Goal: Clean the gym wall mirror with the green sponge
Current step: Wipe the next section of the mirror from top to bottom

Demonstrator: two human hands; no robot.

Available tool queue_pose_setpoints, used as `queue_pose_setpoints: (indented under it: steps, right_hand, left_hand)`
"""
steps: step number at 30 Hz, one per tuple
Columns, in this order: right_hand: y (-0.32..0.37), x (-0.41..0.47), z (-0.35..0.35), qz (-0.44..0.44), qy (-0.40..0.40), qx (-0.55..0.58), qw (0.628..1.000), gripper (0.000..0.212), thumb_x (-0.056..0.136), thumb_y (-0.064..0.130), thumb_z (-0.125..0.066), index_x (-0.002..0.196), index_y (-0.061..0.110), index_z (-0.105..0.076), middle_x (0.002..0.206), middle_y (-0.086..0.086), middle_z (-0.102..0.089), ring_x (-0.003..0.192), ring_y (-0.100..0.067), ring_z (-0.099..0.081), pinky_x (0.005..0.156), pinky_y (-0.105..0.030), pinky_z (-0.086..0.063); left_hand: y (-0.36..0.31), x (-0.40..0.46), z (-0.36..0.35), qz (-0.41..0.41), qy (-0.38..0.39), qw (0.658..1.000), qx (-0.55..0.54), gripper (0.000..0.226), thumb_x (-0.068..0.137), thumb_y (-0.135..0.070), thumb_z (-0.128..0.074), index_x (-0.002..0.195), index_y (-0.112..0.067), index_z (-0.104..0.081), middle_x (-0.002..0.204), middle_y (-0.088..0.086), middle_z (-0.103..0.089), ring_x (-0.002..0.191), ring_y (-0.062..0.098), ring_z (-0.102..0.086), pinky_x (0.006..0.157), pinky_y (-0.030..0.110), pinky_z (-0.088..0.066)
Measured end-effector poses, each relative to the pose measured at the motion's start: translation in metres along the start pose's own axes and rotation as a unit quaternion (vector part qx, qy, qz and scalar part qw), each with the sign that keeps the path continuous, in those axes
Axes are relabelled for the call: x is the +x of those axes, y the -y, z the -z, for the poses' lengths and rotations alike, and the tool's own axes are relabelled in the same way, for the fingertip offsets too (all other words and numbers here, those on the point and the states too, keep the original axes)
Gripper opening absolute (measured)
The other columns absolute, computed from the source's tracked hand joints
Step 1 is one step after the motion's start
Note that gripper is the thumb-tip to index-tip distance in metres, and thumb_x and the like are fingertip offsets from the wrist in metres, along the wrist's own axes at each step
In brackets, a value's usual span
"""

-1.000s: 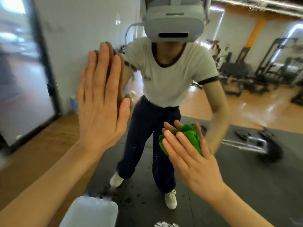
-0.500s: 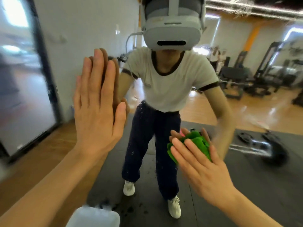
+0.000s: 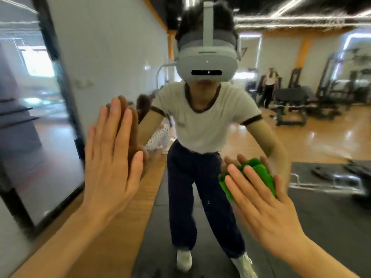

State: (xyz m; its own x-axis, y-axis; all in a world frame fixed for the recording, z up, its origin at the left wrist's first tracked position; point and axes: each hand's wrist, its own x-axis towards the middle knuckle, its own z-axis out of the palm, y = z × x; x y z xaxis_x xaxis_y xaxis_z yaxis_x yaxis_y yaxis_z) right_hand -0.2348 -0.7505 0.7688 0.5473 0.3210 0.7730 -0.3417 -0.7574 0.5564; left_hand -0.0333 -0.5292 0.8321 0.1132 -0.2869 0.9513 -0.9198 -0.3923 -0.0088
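Observation:
The wall mirror fills the view and reflects me in a headset, white shirt and dark trousers. My left hand lies flat against the glass at the left, fingers straight and pointing up, touching its own reflection. My right hand presses the green sponge against the glass at the lower right with straight fingers. The sponge sticks out past my fingertips, and its reflection sits right behind it.
A dark-framed glass door and a white wall stand at the left. In the reflection are gym machines, a standing person, a barbell on black floor mats and a wooden floor.
My view has tilted up, so the headset and ceiling show now and the white container at the bottom is gone. My right hand with the sponge has slid right along the glass.

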Motion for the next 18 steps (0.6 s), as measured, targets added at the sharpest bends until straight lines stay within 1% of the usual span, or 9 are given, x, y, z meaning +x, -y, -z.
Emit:
queue_pose_setpoints:
  steps: [2, 5, 7, 9, 11, 13, 14, 16, 18]
  right_hand:
    - [-0.016, 0.047, 0.009, -0.027, -0.044, 0.016, 0.999, 0.065, 0.103, 0.020, -0.042, 0.161, 0.010, -0.013, 0.169, -0.006, -0.008, 0.156, -0.022, -0.002, 0.125, -0.046, 0.005]
    - [-0.039, 0.130, 0.018, -0.158, -0.132, 0.047, 0.977, 0.052, 0.108, 0.021, -0.036, 0.155, 0.001, -0.027, 0.161, -0.021, -0.029, 0.152, -0.033, -0.015, 0.122, -0.045, 0.010]
    - [-0.028, 0.147, 0.016, -0.211, -0.158, 0.044, 0.964, 0.053, 0.108, 0.022, -0.034, 0.155, -0.001, -0.027, 0.161, -0.022, -0.028, 0.152, -0.033, -0.013, 0.121, -0.047, 0.009]
    - [0.005, 0.118, 0.006, -0.187, -0.114, 0.033, 0.975, 0.060, 0.107, 0.023, -0.037, 0.159, 0.004, -0.013, 0.167, -0.014, -0.012, 0.154, -0.025, -0.001, 0.123, -0.049, 0.008]
    - [0.041, 0.060, -0.007, -0.107, -0.030, 0.019, 0.994, 0.075, 0.101, 0.023, -0.046, 0.161, 0.009, -0.004, 0.169, -0.007, 0.002, 0.155, -0.024, 0.002, 0.124, -0.050, 0.000]
    - [0.052, 0.022, -0.008, -0.022, 0.022, 0.010, 0.999, 0.083, 0.093, 0.025, -0.052, 0.162, 0.011, -0.006, 0.170, -0.004, 0.001, 0.156, -0.022, -0.003, 0.122, -0.048, -0.009]
    - [0.047, 0.023, -0.004, 0.003, 0.021, 0.003, 1.000, 0.081, 0.095, 0.024, -0.049, 0.162, 0.011, -0.007, 0.170, -0.003, 0.001, 0.156, -0.021, -0.003, 0.122, -0.047, -0.007]
    - [0.025, 0.061, 0.004, -0.014, -0.016, 0.006, 1.000, 0.068, 0.103, 0.022, -0.039, 0.162, 0.013, -0.006, 0.170, -0.005, -0.001, 0.156, -0.020, 0.001, 0.124, -0.046, 0.004]
    - [-0.001, 0.124, 0.014, -0.113, -0.078, 0.025, 0.990, 0.059, 0.107, 0.023, -0.036, 0.159, 0.009, -0.013, 0.166, -0.014, -0.017, 0.154, -0.022, -0.002, 0.123, -0.045, 0.010]
  left_hand:
    - [0.007, 0.000, -0.001, -0.007, -0.007, 1.000, 0.008, 0.063, 0.099, -0.025, -0.038, 0.155, -0.004, -0.020, 0.162, 0.016, -0.012, 0.155, 0.009, 0.006, 0.127, 0.038, 0.000]
    - [0.007, 0.001, -0.004, -0.011, -0.018, 1.000, 0.014, 0.063, 0.099, -0.025, -0.038, 0.155, -0.004, -0.020, 0.163, 0.015, -0.013, 0.156, 0.010, 0.006, 0.126, 0.039, -0.004]
    - [0.009, -0.001, -0.006, -0.012, -0.018, 1.000, 0.017, 0.064, 0.099, -0.026, -0.037, 0.156, -0.005, -0.018, 0.166, 0.008, -0.008, 0.156, 0.011, 0.006, 0.126, 0.040, -0.005]
    - [0.010, -0.002, -0.006, -0.020, -0.015, 1.000, 0.016, 0.064, 0.100, -0.027, -0.036, 0.158, -0.007, -0.015, 0.169, -0.004, 0.005, 0.156, 0.013, 0.005, 0.127, 0.041, -0.004]
    - [0.012, -0.002, -0.007, -0.030, -0.012, 0.999, 0.011, 0.065, 0.101, -0.027, -0.036, 0.159, -0.009, -0.013, 0.168, -0.009, 0.010, 0.156, 0.014, 0.004, 0.128, 0.040, -0.004]
    - [0.013, -0.002, -0.006, -0.033, -0.011, 0.999, 0.010, 0.068, 0.101, -0.027, -0.036, 0.160, -0.010, -0.009, 0.168, -0.006, 0.005, 0.156, 0.015, 0.004, 0.128, 0.040, -0.003]
    - [0.013, -0.003, -0.006, -0.035, -0.010, 0.999, 0.011, 0.069, 0.102, -0.028, -0.036, 0.161, -0.012, -0.005, 0.168, -0.005, 0.004, 0.156, 0.015, 0.004, 0.128, 0.039, -0.003]
    - [0.014, -0.004, -0.006, -0.041, -0.009, 0.999, 0.014, 0.071, 0.102, -0.028, -0.037, 0.162, -0.015, 0.000, 0.169, -0.005, 0.009, 0.157, 0.016, 0.005, 0.127, 0.038, -0.001]
    - [0.015, -0.004, -0.006, -0.041, -0.009, 0.999, 0.020, 0.070, 0.103, -0.028, -0.037, 0.161, -0.013, -0.001, 0.168, -0.006, 0.013, 0.157, 0.016, 0.005, 0.127, 0.037, 0.001]
